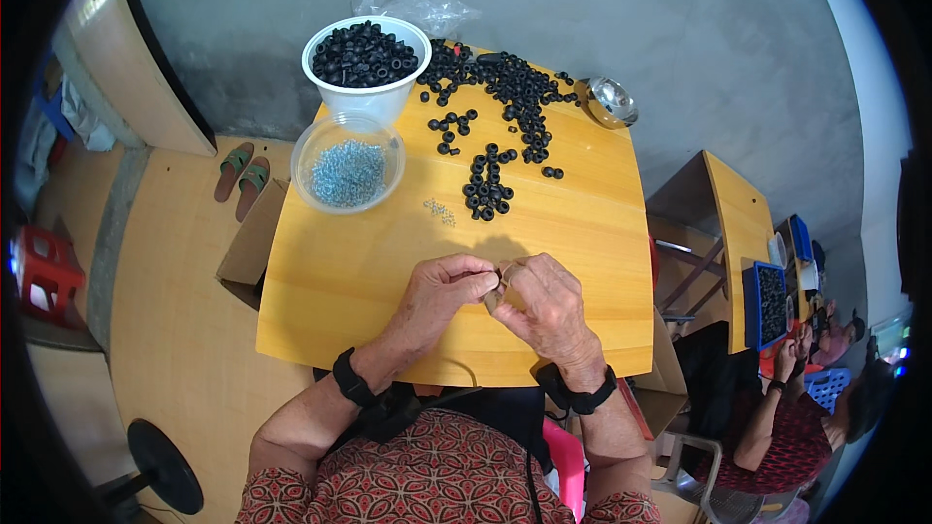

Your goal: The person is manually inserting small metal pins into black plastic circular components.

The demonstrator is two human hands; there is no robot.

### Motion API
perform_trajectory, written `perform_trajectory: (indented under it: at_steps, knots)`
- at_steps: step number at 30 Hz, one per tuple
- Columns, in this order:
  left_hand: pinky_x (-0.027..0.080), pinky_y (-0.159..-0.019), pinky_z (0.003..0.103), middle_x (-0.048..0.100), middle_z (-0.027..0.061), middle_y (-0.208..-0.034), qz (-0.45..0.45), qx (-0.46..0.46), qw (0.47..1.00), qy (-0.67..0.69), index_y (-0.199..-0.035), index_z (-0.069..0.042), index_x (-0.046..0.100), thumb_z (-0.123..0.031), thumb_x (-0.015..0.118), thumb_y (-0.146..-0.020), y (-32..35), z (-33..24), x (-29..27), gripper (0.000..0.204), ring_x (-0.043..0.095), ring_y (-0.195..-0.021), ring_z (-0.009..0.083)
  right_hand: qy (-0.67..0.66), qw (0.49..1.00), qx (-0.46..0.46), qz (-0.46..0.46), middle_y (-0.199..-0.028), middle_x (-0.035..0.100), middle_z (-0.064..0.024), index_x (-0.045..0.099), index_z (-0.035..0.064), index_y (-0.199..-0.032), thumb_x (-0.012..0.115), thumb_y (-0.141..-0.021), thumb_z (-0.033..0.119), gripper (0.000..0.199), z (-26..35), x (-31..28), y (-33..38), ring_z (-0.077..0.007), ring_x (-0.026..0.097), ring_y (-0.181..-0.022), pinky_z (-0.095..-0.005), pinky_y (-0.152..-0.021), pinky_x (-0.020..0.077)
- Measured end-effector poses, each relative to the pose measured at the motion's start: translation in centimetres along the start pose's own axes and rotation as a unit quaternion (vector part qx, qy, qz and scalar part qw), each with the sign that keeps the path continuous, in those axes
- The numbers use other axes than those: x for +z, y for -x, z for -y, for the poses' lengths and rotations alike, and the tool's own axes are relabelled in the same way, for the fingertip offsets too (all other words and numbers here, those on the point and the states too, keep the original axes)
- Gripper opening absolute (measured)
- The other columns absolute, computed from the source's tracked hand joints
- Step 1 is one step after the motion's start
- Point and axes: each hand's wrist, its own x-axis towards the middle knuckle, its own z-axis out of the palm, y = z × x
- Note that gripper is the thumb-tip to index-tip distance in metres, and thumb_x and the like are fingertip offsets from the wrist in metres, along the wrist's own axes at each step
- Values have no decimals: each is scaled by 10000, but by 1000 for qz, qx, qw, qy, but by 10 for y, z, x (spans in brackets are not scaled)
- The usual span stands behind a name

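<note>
Close to the table's near edge, my two hands meet. My left hand (449, 289) is closed, thumb and forefinger pinching a small dark round piece (499, 278). My right hand (546, 303) is closed against the same spot, its curled fingers hiding what they grip. Beyond them lies a cluster of black hollow round pieces (485, 196), with a larger spread of them (519, 87) farther back. A few tiny clear beads (439, 212) lie loose on the wood, beside a clear tub (299, 160) holding many pale blue ones (348, 173).
A white bucket (359, 102) full of black pieces stands at the back left, near a plastic bag (413, 5). A metal bowl (610, 103) sits at the back right corner. Another person (777, 427) sits at the right by a second table (733, 223) with a blue tray (757, 330).
</note>
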Motion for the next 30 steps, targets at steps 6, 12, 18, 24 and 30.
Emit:
perform_trajectory:
  at_steps: [6, 12, 18, 24, 30]
  knots:
    - [499, -804, 251, 676, 30, -953, -1, -9, 999, -36, -1048, 9, 679, -124, 643, -910, 1, -1, -1, 195, 611, -880, 93, 20, 1000, -3, -1, -714, 547, -91, 587, 34, -810, 759, -678, 41, 217, 3, 2, 3, -271, 581, -666, -372, -594, 493]
    - [509, -824, 262, 671, 40, -990, 15, -34, 997, -62, -1124, 16, 660, -183, 640, -924, 0, -1, -1, 282, 617, -902, 107, 28, 999, 19, -9, -680, 548, -90, 577, 39, -785, 783, -667, 43, 238, 3, 2, 7, -273, 581, -627, -364, -553, 490]
    - [511, -859, 261, 653, 70, -1068, 64, -102, 992, -30, -1191, 25, 624, -231, 601, -950, -3, -6, -6, 353, 622, -934, 107, -12, 997, 69, -21, -706, 580, -99, 575, 35, -784, 791, -667, 22, 246, -2, 0, 13, -267, 605, -625, -351, -540, 494]
    - [522, -822, 251, 668, 62, -1009, 47, -71, 996, -36, -1138, 26, 651, -239, 615, -940, 1, -7, -4, 333, 629, -901, 106, 23, 1000, 10, -12, -694, 570, -91, 593, 27, -810, 771, -683, 28, 219, 2, 0, 10, -257, 593, -601, -342, -518, 485]
    - [517, -779, 241, 670, 46, -958, 47, -86, 995, -5, -1091, 21, 669, -230, 631, -922, 0, 3, -9, 305, 627, -866, 99, 7, 1000, 1, -2, -667, 546, -87, 598, 24, -809, 757, -699, 27, 194, 4, 4, 9, -250, 574, -572, -345, -501, 473]
